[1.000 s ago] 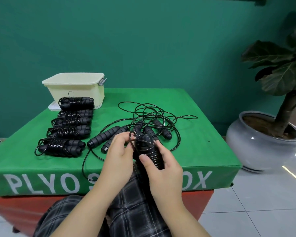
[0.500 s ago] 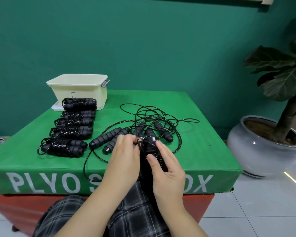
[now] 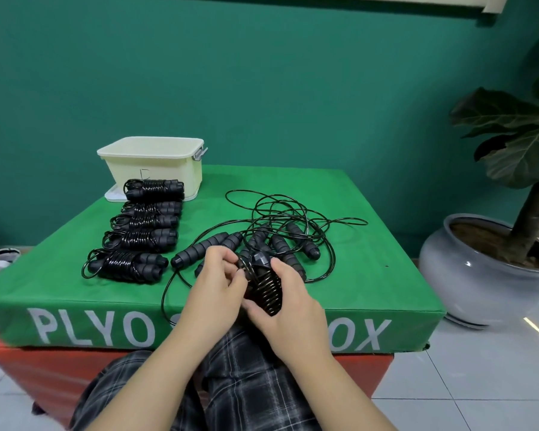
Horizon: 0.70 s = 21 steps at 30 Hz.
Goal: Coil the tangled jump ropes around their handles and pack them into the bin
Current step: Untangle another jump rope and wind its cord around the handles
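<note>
My right hand [image 3: 290, 309] grips a black jump rope bundle [image 3: 263, 286], its cord wound round the paired handles. My left hand [image 3: 213, 284] pinches the cord's end loop beside the bundle's top. Behind the hands lies a tangle of loose black ropes [image 3: 287, 225] with several foam handles. Several coiled ropes [image 3: 137, 236] lie in a row on the left, the nearest coiled rope [image 3: 125, 265] by the front edge. A cream bin [image 3: 154, 163] stands open at the back left of the green box top.
The green plyo box [image 3: 371, 275] sits on a red base, with my checked trousers under its front edge. A grey pot with a big-leaved plant [image 3: 492, 259] stands on the tiled floor at right. A loose cord [image 3: 165, 293] hangs over the front edge.
The left hand's fingers have worked the cord end at the top of the bundle, and the wound coils now show more plainly between the hands. The view has tilted slightly.
</note>
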Motion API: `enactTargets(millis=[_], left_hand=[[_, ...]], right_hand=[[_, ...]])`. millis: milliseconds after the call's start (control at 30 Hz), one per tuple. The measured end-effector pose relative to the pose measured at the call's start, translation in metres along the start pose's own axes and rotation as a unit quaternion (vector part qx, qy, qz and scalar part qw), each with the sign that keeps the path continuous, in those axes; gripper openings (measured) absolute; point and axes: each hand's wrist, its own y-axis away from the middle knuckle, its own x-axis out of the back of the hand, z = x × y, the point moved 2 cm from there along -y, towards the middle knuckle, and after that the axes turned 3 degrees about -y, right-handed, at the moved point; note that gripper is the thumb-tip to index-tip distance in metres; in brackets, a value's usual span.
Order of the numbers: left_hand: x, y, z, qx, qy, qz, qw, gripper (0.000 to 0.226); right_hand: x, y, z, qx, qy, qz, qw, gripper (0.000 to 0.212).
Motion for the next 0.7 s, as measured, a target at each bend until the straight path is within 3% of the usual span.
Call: enactTargets(millis=[133,367,500,700], left_hand=[[0.0,0.004,0.0,-0.012,0.052,0.047,0.997,0.034],[0.001,0.022,0.017,-0.152,-0.05,0.114,0.981,0.048],[0.003,0.021,0.013,-0.141,-0.026,0.111,0.984,0.044],[0.003,0.022,0.011,-0.113,0.055,0.099,0.987,0.041]], right_hand=[[0.003,-0.003,-0.004,0.001,0.047,-0.052,0.998,0.068],[0.004,-0.01,-0.017,-0.036,0.068,-0.052,0.996,0.054],[0.003,-0.017,-0.018,-0.058,0.067,-0.083,0.993,0.054],[0.002,-0.015,-0.017,-0.088,0.058,-0.09,0.99,0.07]])
